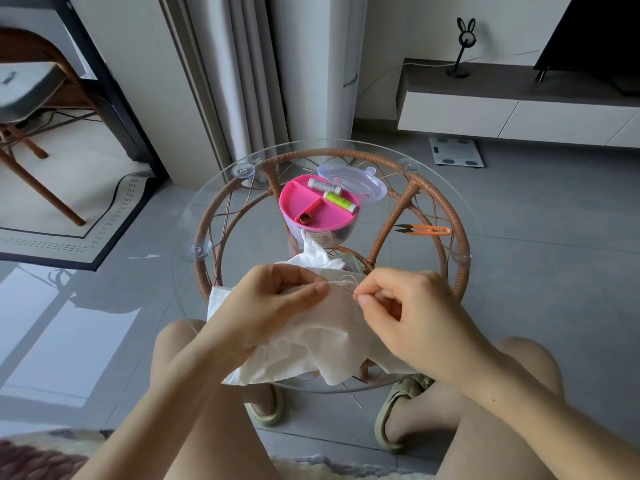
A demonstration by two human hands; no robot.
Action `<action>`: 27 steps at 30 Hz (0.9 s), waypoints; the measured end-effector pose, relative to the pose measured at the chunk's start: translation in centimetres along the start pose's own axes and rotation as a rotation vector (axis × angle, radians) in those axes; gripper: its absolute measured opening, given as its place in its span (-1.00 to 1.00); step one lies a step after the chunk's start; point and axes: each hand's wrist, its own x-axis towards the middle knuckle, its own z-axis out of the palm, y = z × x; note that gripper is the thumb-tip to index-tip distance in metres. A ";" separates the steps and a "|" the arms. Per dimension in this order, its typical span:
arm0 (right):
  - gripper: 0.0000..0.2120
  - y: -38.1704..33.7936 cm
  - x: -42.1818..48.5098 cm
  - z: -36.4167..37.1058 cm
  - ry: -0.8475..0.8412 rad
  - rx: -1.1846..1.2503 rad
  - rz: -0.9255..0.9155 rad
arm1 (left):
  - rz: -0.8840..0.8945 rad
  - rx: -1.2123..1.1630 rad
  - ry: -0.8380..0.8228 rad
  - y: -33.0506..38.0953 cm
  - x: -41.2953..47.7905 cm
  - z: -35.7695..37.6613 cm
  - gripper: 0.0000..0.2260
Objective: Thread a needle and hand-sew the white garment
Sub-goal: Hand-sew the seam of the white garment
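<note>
Gripping garment (322, 329), probably pinching half-hidden needle (347, 289)

No legible txt; tiny mark on glass tabletop (207, 206) too small.

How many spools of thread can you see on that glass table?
2. A grey spool and a lime-green spool lie at the far side of the pink tray. More may be hidden in the clear box under the tray.
</note>
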 end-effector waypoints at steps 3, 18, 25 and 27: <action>-0.84 0.1 0.0 0.5 0.031 0.031 0.016 | -0.003 -0.011 -0.004 -0.1 0.1 -0.1 -0.90; -0.84 0.2 0.2 0.5 0.019 0.053 0.002 | 0.002 -0.015 -0.004 -0.3 0.3 -0.2 -0.91; -0.87 -0.2 0.3 0.6 0.024 0.001 -0.018 | 0.050 0.141 0.043 -0.4 0.2 -0.2 -0.92; -0.87 -0.4 0.4 0.7 0.030 -0.030 -0.026 | 0.082 0.205 0.062 -0.3 0.2 -0.1 -0.93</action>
